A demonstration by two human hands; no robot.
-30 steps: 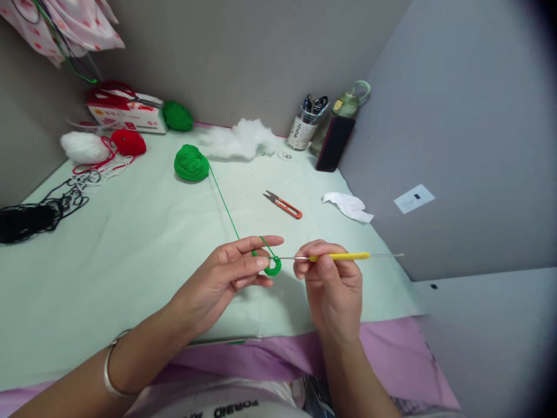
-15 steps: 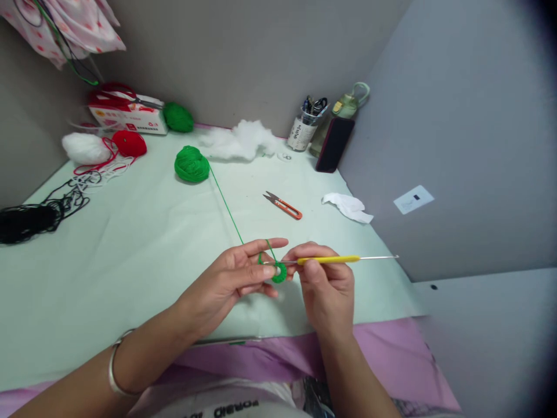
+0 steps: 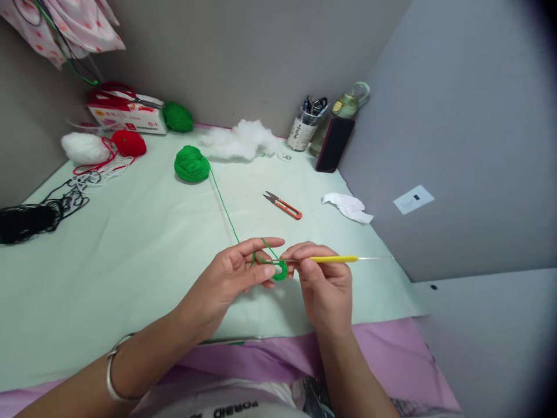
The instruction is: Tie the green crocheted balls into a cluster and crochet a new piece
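Observation:
My left hand (image 3: 230,278) pinches a small green crocheted ring (image 3: 281,270) between thumb and fingers, with the green strand (image 3: 224,200) looped over its outstretched index finger. That strand runs back across the pale green table (image 3: 143,244) to a green yarn ball (image 3: 191,164). My right hand (image 3: 324,290) grips a yellow-handled crochet hook (image 3: 333,259), held level, its metal tip at the ring and its bare tail pointing right. The two hands almost touch above the table's near edge.
Orange thread snips (image 3: 282,205) and a crumpled white tissue (image 3: 348,206) lie beyond my hands. At the back are white stuffing (image 3: 243,139), a pen cup (image 3: 304,125), a dark phone (image 3: 334,144), a bottle (image 3: 348,104), red yarn (image 3: 128,142), a second green ball (image 3: 177,116), a box (image 3: 128,116) and black yarn (image 3: 26,220).
My right hand has pushed the hook leftward into the green ring, closing the gap to my left hand. The left hand and ring have barely shifted.

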